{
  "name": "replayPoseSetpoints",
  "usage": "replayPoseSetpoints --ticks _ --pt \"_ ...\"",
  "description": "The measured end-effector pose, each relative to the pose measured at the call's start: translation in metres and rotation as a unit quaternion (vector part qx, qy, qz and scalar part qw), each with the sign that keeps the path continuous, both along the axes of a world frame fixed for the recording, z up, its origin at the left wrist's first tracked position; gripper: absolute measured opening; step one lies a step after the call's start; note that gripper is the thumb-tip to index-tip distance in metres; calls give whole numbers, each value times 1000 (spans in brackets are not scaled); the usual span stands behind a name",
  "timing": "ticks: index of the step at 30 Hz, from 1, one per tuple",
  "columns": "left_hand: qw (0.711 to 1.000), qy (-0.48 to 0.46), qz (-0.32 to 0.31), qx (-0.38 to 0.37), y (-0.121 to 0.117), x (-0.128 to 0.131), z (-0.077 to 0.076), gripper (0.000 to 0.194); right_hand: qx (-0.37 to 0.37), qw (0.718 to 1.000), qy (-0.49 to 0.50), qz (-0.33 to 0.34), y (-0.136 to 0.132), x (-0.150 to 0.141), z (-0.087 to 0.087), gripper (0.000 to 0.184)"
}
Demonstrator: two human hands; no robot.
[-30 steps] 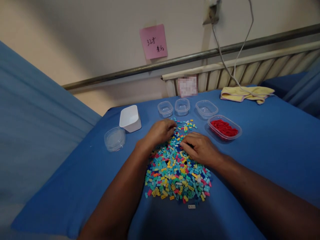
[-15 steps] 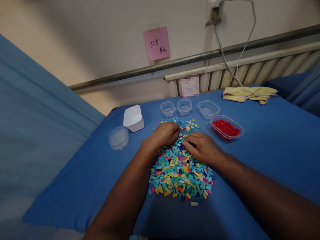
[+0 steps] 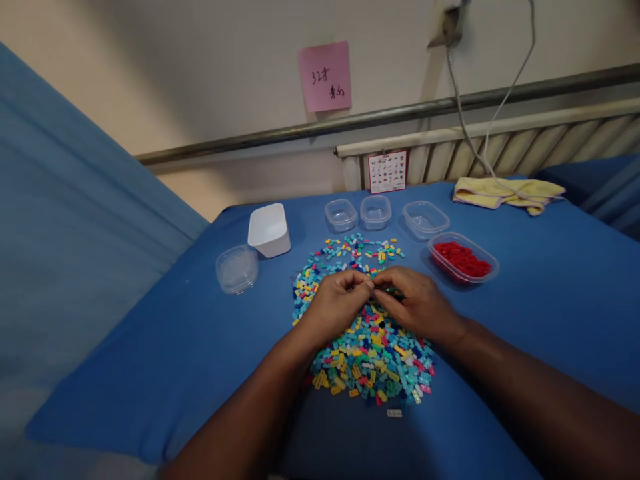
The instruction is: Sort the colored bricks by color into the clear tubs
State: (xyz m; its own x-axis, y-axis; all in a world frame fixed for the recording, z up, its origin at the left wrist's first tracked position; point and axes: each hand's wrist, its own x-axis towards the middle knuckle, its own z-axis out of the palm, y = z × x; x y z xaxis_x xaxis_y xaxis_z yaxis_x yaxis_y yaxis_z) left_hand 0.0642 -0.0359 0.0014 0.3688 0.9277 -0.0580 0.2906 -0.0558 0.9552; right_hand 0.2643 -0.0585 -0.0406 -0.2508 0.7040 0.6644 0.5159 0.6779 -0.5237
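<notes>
A wide pile of small toy building bricks (image 3: 370, 363) in turquoise, yellow, pink and dark blue is spread over the blue cloth. Above its middle, my left hand (image 3: 340, 303) and my right hand (image 3: 420, 303) meet at the fingertips. Thumb and fingers of the left are pinched together; whatever is between them is too small to name. My right hand is closed in a pinch as well, with a bit of dark green showing by its fingers, which I cannot make out. One whitish brick (image 3: 395, 413) lies apart, in front of the pile.
Behind the pile stand clear tubs (image 3: 376, 212), and a clear container of red pieces (image 3: 463, 260) is at the right. To the left are a white bin (image 3: 270, 230) and a clear container (image 3: 237, 269). A yellow cloth (image 3: 500, 193) lies at the back right under a cable.
My left hand has come back from the pile's far left, and both hands now meet fingertip to fingertip. More bricks show at the far left. The view has shifted slightly.
</notes>
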Motion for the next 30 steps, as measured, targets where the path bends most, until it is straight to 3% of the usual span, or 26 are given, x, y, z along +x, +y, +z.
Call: replayPoseSetpoints --ticks 8,14,19,23,30 --pt "999 -43 -31 8 -2 -14 -4 28 20 1000 7 12 -2 0 7 19" --pt "997 -69 19 -8 2 -18 -11 40 -3 1000 25 5 -3 -1 9 24" --pt "995 -96 15 -16 2 -15 -15 25 -27 999 40 0 -5 -1 7 19" --pt "994 -105 33 -15 0 -14 -8 27 -37 998 41 -12 -6 0 5 10" --pt "982 -170 28 -76 -3 -9 8 30 -36 998 57 0 -10 -4 9 11"
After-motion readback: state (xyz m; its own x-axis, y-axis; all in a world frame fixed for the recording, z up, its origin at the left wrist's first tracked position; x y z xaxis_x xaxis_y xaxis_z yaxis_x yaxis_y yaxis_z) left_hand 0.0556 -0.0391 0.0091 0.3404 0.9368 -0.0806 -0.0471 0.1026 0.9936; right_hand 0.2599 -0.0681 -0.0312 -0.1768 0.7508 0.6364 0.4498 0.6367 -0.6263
